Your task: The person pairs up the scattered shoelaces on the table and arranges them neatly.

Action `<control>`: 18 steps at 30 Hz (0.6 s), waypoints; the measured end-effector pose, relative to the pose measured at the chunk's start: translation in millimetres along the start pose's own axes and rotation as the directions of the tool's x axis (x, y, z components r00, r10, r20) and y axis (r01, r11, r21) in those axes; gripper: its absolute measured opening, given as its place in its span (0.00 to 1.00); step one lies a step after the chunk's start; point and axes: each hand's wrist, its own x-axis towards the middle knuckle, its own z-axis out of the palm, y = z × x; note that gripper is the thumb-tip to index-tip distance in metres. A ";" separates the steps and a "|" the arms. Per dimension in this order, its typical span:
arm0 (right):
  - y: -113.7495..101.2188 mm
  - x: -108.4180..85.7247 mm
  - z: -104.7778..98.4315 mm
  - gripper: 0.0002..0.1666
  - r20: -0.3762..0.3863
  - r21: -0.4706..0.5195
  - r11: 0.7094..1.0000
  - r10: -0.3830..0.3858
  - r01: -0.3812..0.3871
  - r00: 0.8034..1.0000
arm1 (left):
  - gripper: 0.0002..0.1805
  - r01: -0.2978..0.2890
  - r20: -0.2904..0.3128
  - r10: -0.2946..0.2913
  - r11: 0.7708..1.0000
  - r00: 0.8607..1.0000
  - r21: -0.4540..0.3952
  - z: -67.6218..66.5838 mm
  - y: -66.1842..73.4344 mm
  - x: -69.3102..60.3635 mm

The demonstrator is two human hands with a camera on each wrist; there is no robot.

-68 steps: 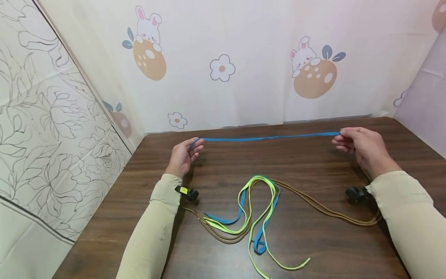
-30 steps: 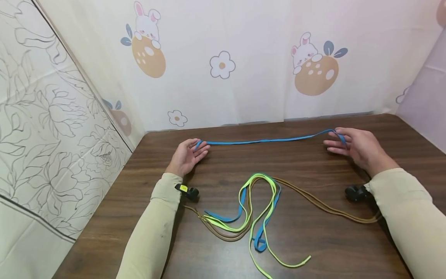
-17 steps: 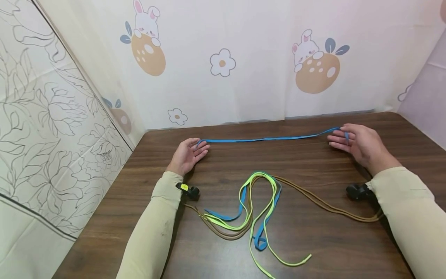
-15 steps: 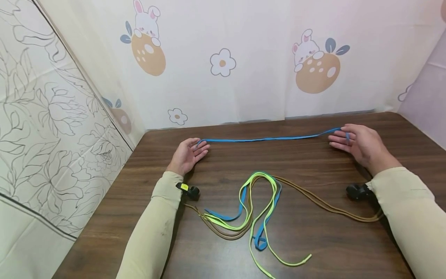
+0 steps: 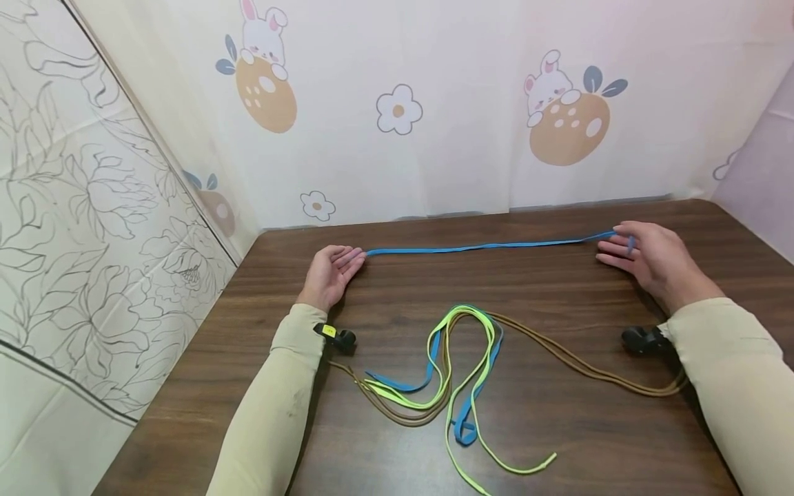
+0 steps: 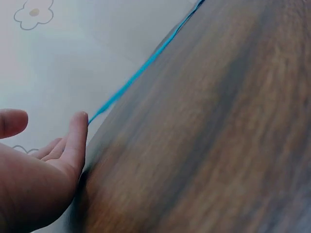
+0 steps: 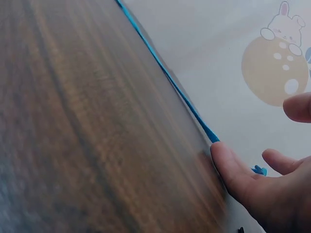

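Observation:
A flat blue shoelace (image 5: 471, 246) runs nearly straight across the back of the table, from one hand to the other. My left hand (image 5: 331, 275) has straight fingers, and their tips meet the lace's left end; in the left wrist view the thumb (image 6: 12, 122) stands apart. My right hand (image 5: 660, 262) is at the other end with loosely straight fingers. In the right wrist view the lace passes behind one fingertip, its tip (image 7: 260, 170) shows between two fingers, and the thumb stays apart. The far side of both hands' fingers is hidden.
In front of the hands, yellow-green shoelaces (image 5: 428, 401), a second blue shoelace (image 5: 465, 424) and brown laces (image 5: 567, 358) lie tangled on the dark wooden table (image 5: 384, 461). The brown ends pass under both sleeves. A patterned cloth (image 5: 459, 151) hangs behind the table.
The thumb and fingers of the left hand have drawn off the lace's end, which no longer shows across them. The right hand has shifted right, and the slack near it has straightened.

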 end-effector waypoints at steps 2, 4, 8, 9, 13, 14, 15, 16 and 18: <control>-0.1 -0.9 -0.5 0.20 -0.023 -0.003 1.000 -0.016 0.016 1.000 | 0.28 -0.016 -0.013 0.016 1.000 1.000 -0.015 -0.4 0.5 0.4; 0.3 -1.6 -0.5 0.21 -0.033 -0.011 0.999 -0.031 0.031 0.999 | 0.29 -0.032 -0.028 0.031 0.999 0.999 -0.021 -1.1 0.9 0.3; 2.3 -2.1 1.1 0.40 -0.043 -0.065 0.997 -0.054 0.052 0.998 | 0.28 -0.048 -0.042 0.047 0.999 0.998 -0.023 -2.5 0.9 -0.1; 3.0 -2.0 1.5 0.43 -0.046 -0.076 0.995 -0.062 0.058 0.997 | 0.28 -0.052 -0.039 0.051 0.998 0.998 -0.020 -2.6 0.8 -0.2; 5.2 -1.7 2.0 0.36 -0.082 -0.099 0.989 -0.116 0.108 0.990 | 0.27 -0.074 -0.019 0.074 0.997 0.997 0.007 -2.5 -0.3 -0.1; 5.5 -1.7 1.9 0.33 -0.088 -0.095 0.988 -0.128 0.120 0.988 | 0.28 -0.077 -0.016 0.078 0.997 0.997 0.014 -2.6 -0.6 0.0; 6.0 -1.7 1.8 0.30 -0.096 -0.093 0.987 -0.139 0.130 0.986 | 0.28 -0.080 -0.013 0.080 0.997 0.997 0.023 -2.7 -1.0 0.2; 6.5 -1.7 1.6 0.29 -0.103 -0.094 0.986 -0.147 0.138 0.984 | 0.28 -0.081 -0.011 0.081 0.996 0.997 0.030 -2.8 -1.4 0.3; 7.7 -2.2 1.7 0.30 -0.120 -0.103 0.984 -0.161 0.149 0.980 | 0.29 -0.079 -0.012 0.080 0.996 0.997 0.038 -3.3 -2.1 0.7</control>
